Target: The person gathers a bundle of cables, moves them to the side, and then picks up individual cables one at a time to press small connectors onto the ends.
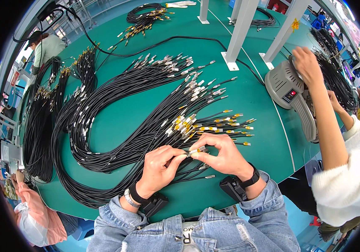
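Between my two hands is the end of a black cable [196, 150] with a yellow-and-white sleeve and a metal connector. My left hand [160, 168] pinches the cable just behind the sleeve with thumb and forefinger. On the sleeve and connector side, my right hand [222, 154] pinches with thumb and forefinger, the other fingers curled. Beside and beyond both hands lies a large bundle of black cables [117, 147], bent in a U, with white labels and metal ends. Yellow-sleeved ends [222, 124] fan out just past my right hand.
A grey heat-blower machine [285, 84] stands right, with a co-worker's hand [308, 65] on top. Grey posts [241, 33] rise from the green table [264, 147]. More cable bundles lie left [39, 138] and far [146, 17]. A black power cord [167, 40] crosses the table.
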Motion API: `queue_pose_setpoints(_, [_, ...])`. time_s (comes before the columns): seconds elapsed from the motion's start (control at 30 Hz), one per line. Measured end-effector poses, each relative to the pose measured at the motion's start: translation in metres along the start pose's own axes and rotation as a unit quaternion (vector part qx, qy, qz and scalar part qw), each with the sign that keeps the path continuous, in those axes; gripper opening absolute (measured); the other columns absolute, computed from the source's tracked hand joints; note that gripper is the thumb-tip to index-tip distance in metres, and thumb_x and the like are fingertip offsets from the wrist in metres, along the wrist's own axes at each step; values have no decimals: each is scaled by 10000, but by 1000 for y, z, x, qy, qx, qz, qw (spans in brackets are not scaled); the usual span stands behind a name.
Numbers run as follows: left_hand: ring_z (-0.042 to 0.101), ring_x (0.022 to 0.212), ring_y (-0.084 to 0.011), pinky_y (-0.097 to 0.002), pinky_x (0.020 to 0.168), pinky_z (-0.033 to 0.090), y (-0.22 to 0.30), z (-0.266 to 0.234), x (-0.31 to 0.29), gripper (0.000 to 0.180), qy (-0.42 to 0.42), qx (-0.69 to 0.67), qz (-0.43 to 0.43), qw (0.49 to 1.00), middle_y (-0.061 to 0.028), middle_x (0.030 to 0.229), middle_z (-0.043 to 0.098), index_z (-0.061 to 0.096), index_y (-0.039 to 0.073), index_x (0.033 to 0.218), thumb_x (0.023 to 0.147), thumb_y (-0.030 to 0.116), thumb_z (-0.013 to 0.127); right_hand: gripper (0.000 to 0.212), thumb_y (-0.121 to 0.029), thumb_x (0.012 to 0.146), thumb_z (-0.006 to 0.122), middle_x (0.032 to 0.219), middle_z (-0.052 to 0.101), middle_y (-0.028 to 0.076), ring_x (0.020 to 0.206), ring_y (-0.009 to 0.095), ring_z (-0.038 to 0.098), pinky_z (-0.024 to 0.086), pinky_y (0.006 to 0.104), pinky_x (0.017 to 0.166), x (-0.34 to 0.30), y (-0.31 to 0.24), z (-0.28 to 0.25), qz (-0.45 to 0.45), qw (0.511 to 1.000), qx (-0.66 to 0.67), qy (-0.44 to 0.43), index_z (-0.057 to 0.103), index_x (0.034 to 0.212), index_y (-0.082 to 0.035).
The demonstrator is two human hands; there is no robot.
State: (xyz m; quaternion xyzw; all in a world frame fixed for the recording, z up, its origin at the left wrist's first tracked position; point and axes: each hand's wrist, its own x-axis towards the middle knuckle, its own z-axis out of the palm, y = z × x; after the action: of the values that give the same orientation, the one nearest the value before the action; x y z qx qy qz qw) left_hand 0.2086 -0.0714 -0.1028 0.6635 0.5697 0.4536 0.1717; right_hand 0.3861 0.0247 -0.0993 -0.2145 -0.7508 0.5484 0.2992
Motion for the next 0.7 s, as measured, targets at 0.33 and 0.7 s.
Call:
queue_pose_setpoints(0.33, [536, 512, -147, -253, 453, 379, 0, -3, -1, 81, -14, -11, 0, 1000, -69, 668, 624, 662, 9, 814, 753, 8, 715, 121, -63, 781, 713, 813, 667, 69, 753, 154, 619, 482, 275, 692, 0, -1, -5, 10, 1000, -1, -26, 677, 882, -9])
queue_pose_setpoints(0.7, [533, 510, -151, -257, 456, 379, 0, -4, -2, 83, -20, -17, 3, 1000, -71, 661, 618, 656, 6, 804, 748, 9, 717, 120, -38, 782, 702, 818, 664, 70, 763, 150, 617, 482, 273, 696, -1, 0, -8, 22, 998, 32, -41, 673, 893, -1])
